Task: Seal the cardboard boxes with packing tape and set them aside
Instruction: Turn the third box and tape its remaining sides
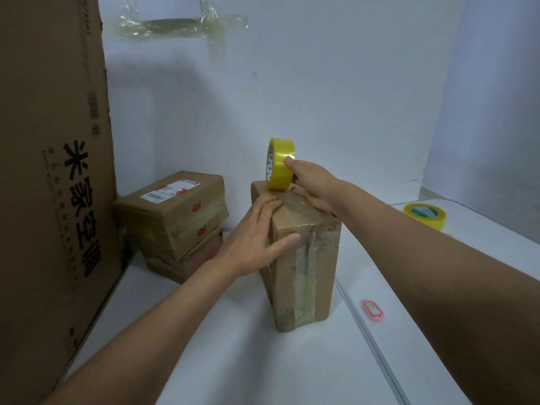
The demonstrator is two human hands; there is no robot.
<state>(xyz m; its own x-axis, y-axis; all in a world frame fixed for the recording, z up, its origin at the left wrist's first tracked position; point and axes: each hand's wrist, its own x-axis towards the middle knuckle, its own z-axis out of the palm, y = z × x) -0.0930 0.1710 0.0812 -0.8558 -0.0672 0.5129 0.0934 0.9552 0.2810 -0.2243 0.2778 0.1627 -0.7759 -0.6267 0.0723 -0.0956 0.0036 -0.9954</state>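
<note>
Taping upright cardboard box mid-desk
R hand grips yellow tape roll on box top; L hand flat, fingers straight, steadying it. Risk: tall box tips w/ hard pull, tape wrinkles.

"米家空调" on big carton
</note>
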